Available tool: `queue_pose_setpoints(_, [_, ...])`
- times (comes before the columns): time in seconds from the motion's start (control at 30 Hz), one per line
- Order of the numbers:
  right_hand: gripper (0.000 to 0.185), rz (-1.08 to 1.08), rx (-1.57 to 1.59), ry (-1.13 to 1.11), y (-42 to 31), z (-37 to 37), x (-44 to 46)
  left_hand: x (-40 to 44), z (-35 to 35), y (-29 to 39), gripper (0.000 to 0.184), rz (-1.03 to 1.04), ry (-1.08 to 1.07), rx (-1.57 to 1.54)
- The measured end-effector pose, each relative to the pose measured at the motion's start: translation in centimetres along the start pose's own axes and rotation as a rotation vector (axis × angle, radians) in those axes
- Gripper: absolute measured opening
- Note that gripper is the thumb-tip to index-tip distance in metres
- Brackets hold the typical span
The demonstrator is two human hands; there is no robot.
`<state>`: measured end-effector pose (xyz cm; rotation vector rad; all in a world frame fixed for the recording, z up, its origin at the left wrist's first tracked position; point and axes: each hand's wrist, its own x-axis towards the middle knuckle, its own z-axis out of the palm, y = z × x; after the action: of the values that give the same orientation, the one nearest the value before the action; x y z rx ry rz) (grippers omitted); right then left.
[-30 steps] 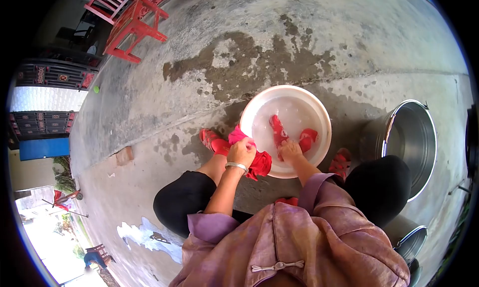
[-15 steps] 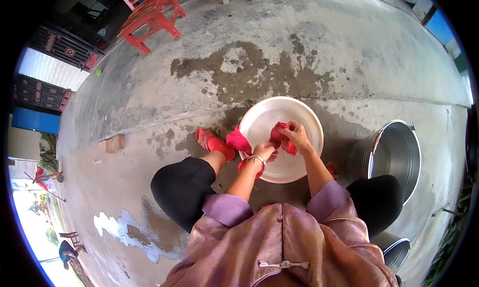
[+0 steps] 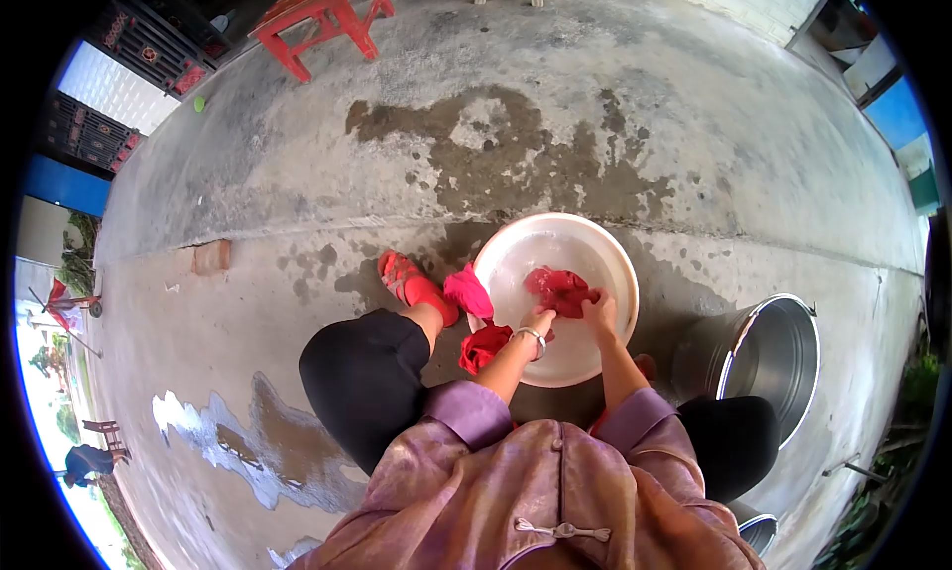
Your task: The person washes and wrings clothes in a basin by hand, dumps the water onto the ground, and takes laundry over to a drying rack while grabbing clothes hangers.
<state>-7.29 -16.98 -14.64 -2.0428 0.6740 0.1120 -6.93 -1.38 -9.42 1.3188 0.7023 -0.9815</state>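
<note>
A wet red cloth (image 3: 561, 290) lies partly in the water of the round white basin (image 3: 627, 273) in front of me. My right hand (image 3: 601, 314) has its fingers closed on the cloth's right edge. My left hand (image 3: 537, 326), with a bracelet at the wrist, is closed on the cloth's lower side, its fingertips partly hidden. Over the basin's left rim hangs a bright pink-red cloth (image 3: 468, 290). A second red cloth (image 3: 484, 348) rests on the rim lower down, beside my left wrist.
To the right stands a large metal bucket (image 3: 729, 357), with a smaller metal bucket (image 3: 760, 532) below it. My foot in a red sandal (image 3: 405, 276) is left of the basin. A red chair (image 3: 332, 20) and a brick (image 3: 210, 258) are farther off. Wet patches mark the concrete.
Both hands have lowered the red cloth, which is now spread into the basin's water instead of held up bunched. The view has shifted slightly.
</note>
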Motion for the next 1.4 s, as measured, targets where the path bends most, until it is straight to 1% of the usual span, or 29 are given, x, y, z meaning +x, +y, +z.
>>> queue_pose_setpoints(0.07, [0.024,-0.133,-0.184,0.065,1.2,0.8,-1.2,0.4,0.3,0.1,0.043,0.061,0.012,-0.08])
queue_pose_setpoints(0.17, [0.016,-0.043,0.084,0.04,2.3,2.4,-1.6,0.6,0.6,0.7,0.048,0.042,0.016,-0.234])
queue_pose_setpoints(0.23, [0.014,0.068,0.302,-0.15,-1.2,1.8,-1.6,0.9,0.8,1.5,0.053,-0.001,0.012,-0.348])
queue_pose_setpoints(0.27, [0.014,0.128,0.411,-0.241,-4.1,1.1,-2.1,2.8,0.0,0.9,0.056,-0.031,-0.091,-0.386])
queue_pose_setpoints(0.3, [0.016,0.142,0.456,-0.305,-7.2,0.6,-2.8,3.8,0.0,0.7,0.058,-0.031,-0.188,-0.576])
queue_pose_setpoints(0.37, [0.014,-0.177,0.241,-0.529,-8.1,0.5,-2.4,5.0,-0.3,1.1,0.059,0.054,-0.301,-0.592])
queue_pose_setpoints(0.4, [0.014,-0.204,0.255,-0.601,-9.8,-0.2,-2.8,5.1,-0.8,1.6,0.054,-0.033,-0.435,-0.648])
queue_pose_setpoints(0.43, [0.014,-0.233,0.268,-0.673,-11.3,-0.8,-3.2,5.4,-1.5,1.8,0.052,-0.074,-0.663,-0.748])
queue_pose_setpoints(0.47, [0.025,-0.316,0.401,-0.649,-10.9,-0.5,-3.2,11.2,-2.6,-0.9,0.05,0.042,-0.659,-0.677])
queue_pose_setpoints(0.53, [0.026,-0.127,0.389,-0.531,-14.1,-0.7,-5.2,14.7,-2.6,-2.3,0.044,0.222,-0.508,-0.639])
queue_pose_setpoints(0.57, [0.028,-0.029,0.382,-0.473,-15.1,-1.0,-6.0,10.7,-1.3,-0.3,0.041,0.281,-0.36,-0.669])
queue_pose_setpoints(0.6, [0.035,-0.083,0.303,-0.425,-13.6,-0.2,-5.6,8.3,-0.4,1.1,0.038,0.341,-0.21,-0.694])
queue_pose_setpoints(0.7, [0.038,-0.299,0.026,-0.171,-12.5,0.3,-5.4,12.6,-1.2,-1.2,0.029,0.561,-0.144,0.391])
queue_pose_setpoints(0.73, [0.044,-0.288,-0.117,-0.139,-12.7,-0.2,-5.3,11.5,-0.2,-1.6,0.025,0.323,-0.282,-0.13])
queue_pose_setpoints(0.77, [0.045,-0.266,-0.269,-0.064,-9.7,0.4,-3.7,10.3,0.9,-1.9,0.022,0.07,-0.308,-0.665])
queue_pose_setpoints(0.83, [0.047,-0.079,-0.296,-0.051,-5.9,-1.9,-0.4,0.5,4.9,1.1,0.02,0.194,0.161,-0.189])
queue_pose_setpoints(0.87, [0.047,-0.021,-0.332,-0.093,-4.0,-2.2,0.9,1.7,6.2,0.6,0.025,0.233,0.227,-0.182])
queue_pose_setpoints(0.9, [0.045,-0.016,-0.316,-0.034,-4.9,-1.8,0.9,2.7,6.8,-0.2,0.031,0.258,0.294,-0.176])
queue_pose_setpoints(0.93, [0.043,-0.003,-0.317,0.011,-5.9,-2.2,0.3,0.6,5.6,1.7,0.031,0.154,0.155,-0.337])
queue_pose_setpoints(0.97, [0.042,-0.008,-0.318,0.062,-7.2,-2.6,0.5,-1.7,5.4,3.4,0.033,0.232,0.136,-0.572])
queue_pose_setpoints(1.03, [0.038,-0.088,-0.119,0.104,-8.7,-3.4,1.3,-1.6,5.0,3.1,0.031,0.451,0.316,-0.424])
queue_pose_setpoints(1.07, [0.038,-0.121,-0.015,0.124,-8.9,-3.6,1.4,-1.6,4.7,2.9,0.03,0.542,0.374,-0.205])
queue_pose_setpoints(1.1, [0.041,-0.104,0.132,0.22,-6.8,-2.2,2.4,-1.6,4.5,2.8,0.029,0.626,0.427,0.018])
queue_pose_setpoints(1.17, [0.042,0.304,0.243,0.126,-12.2,-4.1,-0.8,-3.0,4.5,3.4,0.021,1.072,0.628,0.43])
queue_pose_setpoints(1.23, [0.041,0.406,0.427,-0.107,-10.8,-4.3,-0.9,-3.7,4.4,3.5,0.014,1.307,0.614,0.678])
queue_pose_setpoints(1.3, [0.041,0.507,0.602,-0.353,-8.3,-4.1,-0.3,-4.1,4.5,2.2,0.008,1.216,0.425,0.925])
queue_pose_setpoints(1.33, [0.041,0.558,0.692,-0.479,-7.2,-3.8,-0.1,-4.0,4.6,1.1,0.008,1.19,0.325,0.988])
queue_pose_setpoints(1.37, [0.041,0.612,0.784,-0.604,-6.1,-3.4,0.1,-3.2,4.8,-0.2,0.008,1.22,0.247,0.94])
queue_pose_setpoints(1.4, [0.041,0.531,0.607,-0.542,-5.2,-3.1,0.3,-3.0,4.7,-1.0,0.009,1.293,0.244,0.909])
